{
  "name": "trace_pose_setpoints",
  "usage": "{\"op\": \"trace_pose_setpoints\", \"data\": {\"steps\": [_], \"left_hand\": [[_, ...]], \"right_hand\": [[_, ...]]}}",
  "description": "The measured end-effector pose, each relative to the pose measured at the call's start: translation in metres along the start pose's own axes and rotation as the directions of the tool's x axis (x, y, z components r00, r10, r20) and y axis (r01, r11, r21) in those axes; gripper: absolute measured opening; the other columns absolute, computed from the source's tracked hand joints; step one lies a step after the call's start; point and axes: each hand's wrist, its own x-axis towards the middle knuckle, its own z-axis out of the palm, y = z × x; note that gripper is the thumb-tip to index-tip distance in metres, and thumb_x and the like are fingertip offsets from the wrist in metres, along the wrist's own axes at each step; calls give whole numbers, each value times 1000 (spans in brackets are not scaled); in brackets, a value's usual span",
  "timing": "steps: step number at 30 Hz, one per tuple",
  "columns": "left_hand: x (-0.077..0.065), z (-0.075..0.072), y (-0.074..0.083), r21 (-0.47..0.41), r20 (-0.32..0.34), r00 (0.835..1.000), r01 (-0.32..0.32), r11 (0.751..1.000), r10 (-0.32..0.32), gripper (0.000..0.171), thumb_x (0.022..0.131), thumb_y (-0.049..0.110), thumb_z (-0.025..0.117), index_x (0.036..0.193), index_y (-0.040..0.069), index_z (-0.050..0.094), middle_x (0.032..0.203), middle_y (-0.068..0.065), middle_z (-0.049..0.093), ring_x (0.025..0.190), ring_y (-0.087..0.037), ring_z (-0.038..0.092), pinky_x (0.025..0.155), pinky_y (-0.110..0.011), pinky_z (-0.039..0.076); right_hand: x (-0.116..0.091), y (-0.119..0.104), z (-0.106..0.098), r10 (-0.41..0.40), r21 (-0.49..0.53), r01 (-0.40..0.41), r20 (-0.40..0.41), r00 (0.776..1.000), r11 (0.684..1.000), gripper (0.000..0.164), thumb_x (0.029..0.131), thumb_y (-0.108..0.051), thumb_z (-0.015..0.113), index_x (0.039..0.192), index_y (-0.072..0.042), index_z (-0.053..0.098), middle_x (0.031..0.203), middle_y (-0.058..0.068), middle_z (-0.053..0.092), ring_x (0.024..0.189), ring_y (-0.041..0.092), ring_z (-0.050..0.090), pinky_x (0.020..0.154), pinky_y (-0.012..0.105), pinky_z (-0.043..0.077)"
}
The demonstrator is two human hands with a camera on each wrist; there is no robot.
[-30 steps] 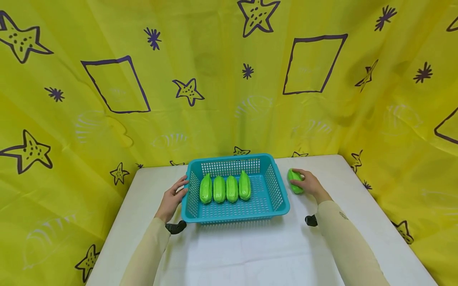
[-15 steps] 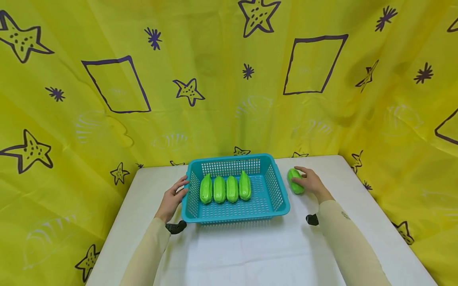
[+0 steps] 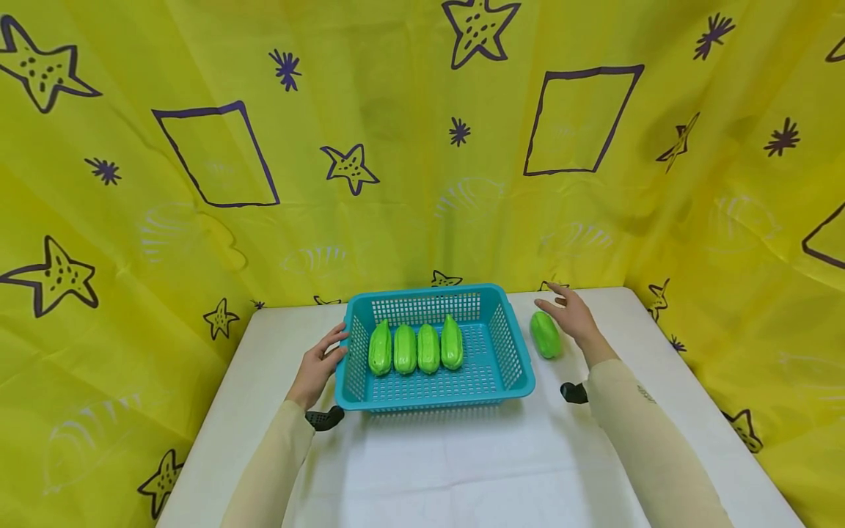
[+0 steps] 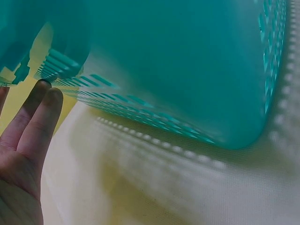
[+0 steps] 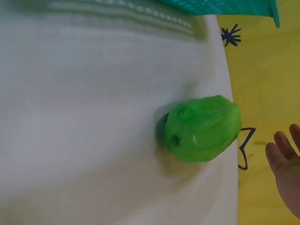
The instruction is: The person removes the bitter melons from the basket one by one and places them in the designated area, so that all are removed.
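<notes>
A turquoise plastic basket (image 3: 432, 403) holds a row of several glossy green gourd-like pieces (image 3: 428, 349), lying side by side in its left and middle part. At its left side my left hand (image 3: 317, 370) touches the wall with extended fingers; in the left wrist view two fingertips (image 4: 54, 96) lie against the mesh. To the right of the basket, one more green gourd-like piece (image 3: 546, 335) lies on the table, ribbed and blunt-ended in the right wrist view. My right hand (image 3: 573, 315) hovers just behind and right of it, fingers spread and holding nothing.
The basket stands on a white-covered table (image 3: 449, 469), near its back edge. A yellow curtain (image 3: 409, 220) with starfish drawings hangs behind and along both sides. Black wrist-worn devices (image 3: 325, 419) show under both forearms.
My right hand has let go of the lone green gourd-like piece and moved up and back from it. The piece stays in place. The left hand and basket have not moved.
</notes>
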Motion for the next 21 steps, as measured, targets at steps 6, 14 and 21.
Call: {"op": "trace_pose_setpoints", "data": {"steps": [6, 14, 21], "left_hand": [[5, -2, -10, 9, -10, 1000, -3, 1000, 3, 46, 102, 19, 53, 145, 4, 45, 159, 3, 27, 139, -31, 38, 106, -43, 42], [6, -2, -15, 38, -28, 999, -19, 999, 20, 47, 101, 25, 56, 143, 8, 48, 158, 5, 30, 137, -30, 41, 104, -40, 44], [6, -2, -14, 20, -41, 999, 7, 1000, -6, 43, 101, 24, 57, 141, 11, 51, 155, 12, 34, 135, -25, 44, 105, -45, 42]], "right_hand": [[0, -25, 2, -5, 84, 3, 18, 1000, 996, 77, 98, -46, 55, 154, -5, 25, 157, 23, 22, 141, 44, 27, 110, 58, 30], [0, -51, 15, -56, 105, 52, 39, 998, 993, 75, 97, -44, 57, 154, -6, 27, 156, 24, 24, 140, 44, 27, 109, 59, 32], [-6, -73, 26, -90, 114, 84, 44, 995, 990, 68, 98, -36, 59, 152, -4, 31, 155, 23, 28, 140, 43, 29, 109, 59, 32]]}}
